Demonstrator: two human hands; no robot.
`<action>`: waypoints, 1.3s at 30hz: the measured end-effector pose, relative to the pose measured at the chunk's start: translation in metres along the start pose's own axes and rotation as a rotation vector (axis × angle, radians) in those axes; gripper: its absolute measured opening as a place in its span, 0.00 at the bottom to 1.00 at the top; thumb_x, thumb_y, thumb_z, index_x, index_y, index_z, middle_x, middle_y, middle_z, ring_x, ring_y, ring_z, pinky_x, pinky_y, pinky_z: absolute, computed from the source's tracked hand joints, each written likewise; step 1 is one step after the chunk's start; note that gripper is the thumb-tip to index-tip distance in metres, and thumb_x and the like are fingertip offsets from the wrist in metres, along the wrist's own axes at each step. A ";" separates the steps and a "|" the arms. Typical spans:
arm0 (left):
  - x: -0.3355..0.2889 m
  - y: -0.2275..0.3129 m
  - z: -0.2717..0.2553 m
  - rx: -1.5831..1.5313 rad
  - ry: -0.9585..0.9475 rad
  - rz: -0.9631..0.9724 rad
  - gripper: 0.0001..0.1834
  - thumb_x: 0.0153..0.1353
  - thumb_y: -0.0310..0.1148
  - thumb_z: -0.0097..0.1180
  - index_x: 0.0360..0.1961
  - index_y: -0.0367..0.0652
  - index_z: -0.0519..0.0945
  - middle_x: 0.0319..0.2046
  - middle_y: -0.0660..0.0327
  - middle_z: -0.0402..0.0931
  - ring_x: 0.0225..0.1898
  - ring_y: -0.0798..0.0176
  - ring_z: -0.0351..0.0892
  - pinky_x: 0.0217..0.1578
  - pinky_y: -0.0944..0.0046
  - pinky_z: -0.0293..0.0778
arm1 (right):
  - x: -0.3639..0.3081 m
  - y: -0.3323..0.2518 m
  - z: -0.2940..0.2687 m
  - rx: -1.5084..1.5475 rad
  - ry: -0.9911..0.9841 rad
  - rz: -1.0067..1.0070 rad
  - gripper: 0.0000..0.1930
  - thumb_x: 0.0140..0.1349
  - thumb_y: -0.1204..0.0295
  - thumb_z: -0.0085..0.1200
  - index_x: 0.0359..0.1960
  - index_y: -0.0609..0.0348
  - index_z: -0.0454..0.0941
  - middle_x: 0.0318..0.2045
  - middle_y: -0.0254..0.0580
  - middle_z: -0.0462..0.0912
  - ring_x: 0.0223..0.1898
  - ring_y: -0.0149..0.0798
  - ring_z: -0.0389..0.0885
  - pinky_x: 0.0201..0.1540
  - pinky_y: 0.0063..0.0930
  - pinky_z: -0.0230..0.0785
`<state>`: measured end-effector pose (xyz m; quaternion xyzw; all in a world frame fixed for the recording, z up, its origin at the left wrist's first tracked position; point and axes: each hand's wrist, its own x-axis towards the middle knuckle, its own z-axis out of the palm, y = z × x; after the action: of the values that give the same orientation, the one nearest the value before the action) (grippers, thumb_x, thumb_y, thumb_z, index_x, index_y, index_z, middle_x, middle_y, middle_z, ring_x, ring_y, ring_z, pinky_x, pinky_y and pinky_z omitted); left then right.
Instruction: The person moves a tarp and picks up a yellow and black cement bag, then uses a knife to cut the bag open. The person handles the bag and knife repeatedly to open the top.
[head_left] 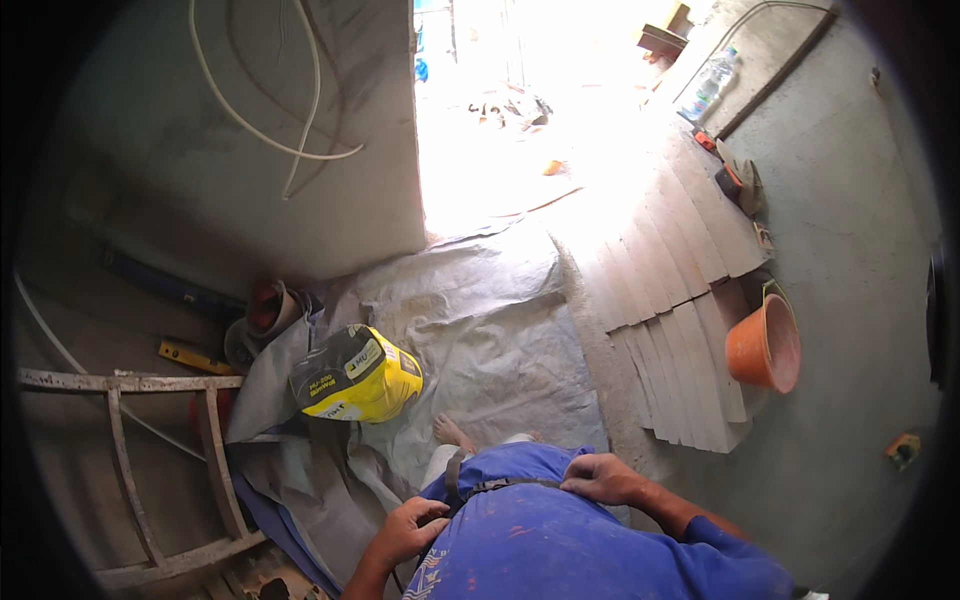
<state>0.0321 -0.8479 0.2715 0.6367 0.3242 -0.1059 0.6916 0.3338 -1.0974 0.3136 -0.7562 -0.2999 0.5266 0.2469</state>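
Black strap [497, 486] runs across the waist of the person's paint-flecked blue shirt [560, 540], at the near edge of the view, and both hands sit on it. The left hand [408, 530] lies at the strap's left end, fingers curled together against the cloth at the hip; whether they actually pinch the strap cannot be told. The right hand [602, 478] rests at the strap's right end, fingers bent and pressed down on the shirt just beside it, again with the grip itself hidden. The strap spans the short gap between the two hands.

Just beyond the waist a bare foot [452, 432] stands on a crumpled grey plastic sheet [480, 320] that covers the floor. A little farther and to the left, a yellow and black sack [357, 374] lies tilted on that sheet. At the near left a cement-crusted ladder [130, 420] lies flat, with a yellow spirit level [195, 357] just past it and a red pipe end [266, 305] near the wall.

To the right, a stack of pale tiles [680, 300] fans out over the floor, and an orange bucket [765, 345] stands touching its right edge. Far right, a clear plastic bottle [712, 82] stands by the wall. White cable [270, 100] loops over the far left wall, beside the bright doorway.
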 end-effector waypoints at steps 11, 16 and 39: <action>-0.013 -0.016 -0.016 0.222 -0.031 0.123 0.25 0.56 0.30 0.68 0.56 0.40 0.80 0.46 0.53 0.81 0.44 0.56 0.85 0.49 0.60 0.80 | -0.008 -0.011 0.013 -0.322 0.005 -0.067 0.15 0.62 0.72 0.55 0.49 0.61 0.83 0.45 0.53 0.85 0.51 0.53 0.83 0.56 0.42 0.74; -0.021 -0.014 -0.003 0.308 0.196 0.163 0.19 0.56 0.22 0.64 0.50 0.38 0.82 0.42 0.51 0.83 0.44 0.52 0.85 0.48 0.58 0.79 | -0.005 -0.009 0.020 -0.355 0.110 -0.133 0.14 0.61 0.72 0.55 0.47 0.63 0.83 0.45 0.56 0.85 0.48 0.56 0.84 0.54 0.44 0.75; -0.051 -0.043 -0.050 -0.076 0.332 0.220 0.04 0.66 0.22 0.58 0.37 0.35 0.83 0.30 0.62 0.82 0.32 0.70 0.79 0.35 0.69 0.74 | 0.044 -0.090 -0.019 -0.141 -0.025 -0.258 0.15 0.63 0.71 0.53 0.47 0.64 0.86 0.35 0.51 0.88 0.34 0.40 0.87 0.40 0.33 0.80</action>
<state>-0.0461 -0.8214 0.2674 0.6505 0.3660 0.0893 0.6595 0.3465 -1.0041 0.3528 -0.7203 -0.4337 0.4775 0.2552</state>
